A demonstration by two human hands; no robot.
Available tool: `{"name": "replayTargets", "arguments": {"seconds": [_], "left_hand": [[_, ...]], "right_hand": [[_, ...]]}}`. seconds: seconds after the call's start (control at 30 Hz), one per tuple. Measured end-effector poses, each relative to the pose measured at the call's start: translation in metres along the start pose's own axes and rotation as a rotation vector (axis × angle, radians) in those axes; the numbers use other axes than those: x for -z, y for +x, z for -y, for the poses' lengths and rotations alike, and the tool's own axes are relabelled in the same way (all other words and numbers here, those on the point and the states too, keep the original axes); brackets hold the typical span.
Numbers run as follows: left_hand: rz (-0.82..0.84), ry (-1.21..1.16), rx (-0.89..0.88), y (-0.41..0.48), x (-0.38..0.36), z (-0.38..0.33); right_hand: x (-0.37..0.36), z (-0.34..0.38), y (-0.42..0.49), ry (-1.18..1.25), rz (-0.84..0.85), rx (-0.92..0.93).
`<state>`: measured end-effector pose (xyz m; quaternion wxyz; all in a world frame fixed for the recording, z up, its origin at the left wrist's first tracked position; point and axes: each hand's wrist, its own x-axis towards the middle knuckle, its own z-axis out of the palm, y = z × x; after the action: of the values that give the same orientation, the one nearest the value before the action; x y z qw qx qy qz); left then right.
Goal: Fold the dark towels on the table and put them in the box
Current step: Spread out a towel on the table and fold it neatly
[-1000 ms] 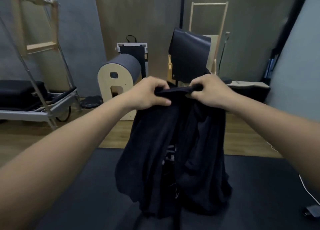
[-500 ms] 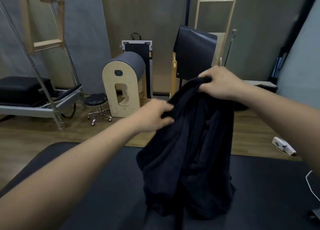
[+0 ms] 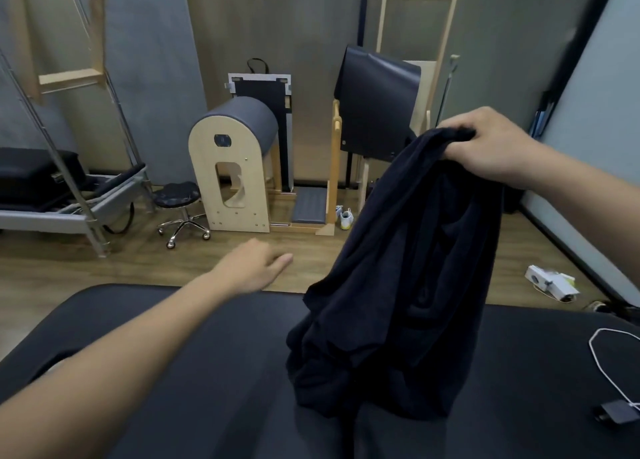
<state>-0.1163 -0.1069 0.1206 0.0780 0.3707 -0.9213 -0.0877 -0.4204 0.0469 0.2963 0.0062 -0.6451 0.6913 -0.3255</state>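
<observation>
Black fabric fills the middle of the head view: the dark towel (image 3: pixel 408 268) hangs in a bunched column from the person's right hand (image 3: pixel 491 147), whose fingers are curled tight round its gathered top edge, while its lower end lies heaped on the black padded table (image 3: pixel 173 372). The left hand (image 3: pixel 252 268) is out in front above the table's far edge, well apart from the cloth, holding nothing; it is somewhat blurred, but its fingers appear straight and relaxed. The likeliest trouble is a bad fold. With only one gathered handful held, the towel is twisted on itself, and the free hand would have to find a true corner in dark cloth against a dark surface, where edges hardly show. Grabbing a middle fold instead of a corner would leave the towel skewed when laid flat. A second risk lies to the right: a white cable (image 3: pixel 609 365) and a small dark device (image 3: pixel 616 412) lie on the table near the hanging cloth, and a wide shake or spread could snag or drag them. No box shows in this view, so its place cannot be told.
</observation>
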Motion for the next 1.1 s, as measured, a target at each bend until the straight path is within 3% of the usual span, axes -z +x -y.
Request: {"name": "replayTargets", "arguments": {"seconds": [0.07, 0.13, 0.2, 0.3, 0.43, 0.57, 0.73, 0.83, 0.97, 1.1], "left_hand": [[-0.141, -0.32, -0.219, -0.001, -0.003, -0.042], [-0.279, -0.478, -0.391, -0.002, -0.011, -0.094], [-0.491, -0.565, -0.415, -0.001, -0.023, -0.133], [-0.576, -0.747, -0.171, 0.003, -0.025, -0.15], [-0.407, -0.931, 0.07, 0.013, -0.036, -0.115], [-0.085, -1.04, 0.045, -0.008, -0.065, -0.082], [0.034, -0.693, 0.253, -0.028, -0.102, -0.027], [-0.049, -0.641, 0.399, -0.028, -0.098, 0.002], [-0.366, -1.106, 0.681, -0.01, -0.037, 0.026], [-0.683, -1.334, 0.707, 0.003, 0.064, 0.057]], "right_hand": [[-0.006, 0.005, 0.001, 0.01, 0.012, 0.027], [-0.015, 0.01, 0.004, -0.003, 0.03, 0.043], [-0.022, 0.013, 0.006, -0.025, 0.041, 0.036], [-0.024, 0.015, 0.005, -0.033, 0.03, 0.024], [-0.021, 0.01, 0.001, -0.051, 0.03, 0.002], [-0.016, -0.004, 0.002, -0.047, -0.045, -0.043], [-0.009, -0.022, 0.004, -0.014, -0.13, -0.162], [-0.009, -0.027, 0.004, 0.002, -0.134, -0.191], [-0.008, -0.02, 0.002, 0.044, -0.056, -0.173], [-0.008, -0.008, -0.009, 0.106, 0.27, -0.147]]}}
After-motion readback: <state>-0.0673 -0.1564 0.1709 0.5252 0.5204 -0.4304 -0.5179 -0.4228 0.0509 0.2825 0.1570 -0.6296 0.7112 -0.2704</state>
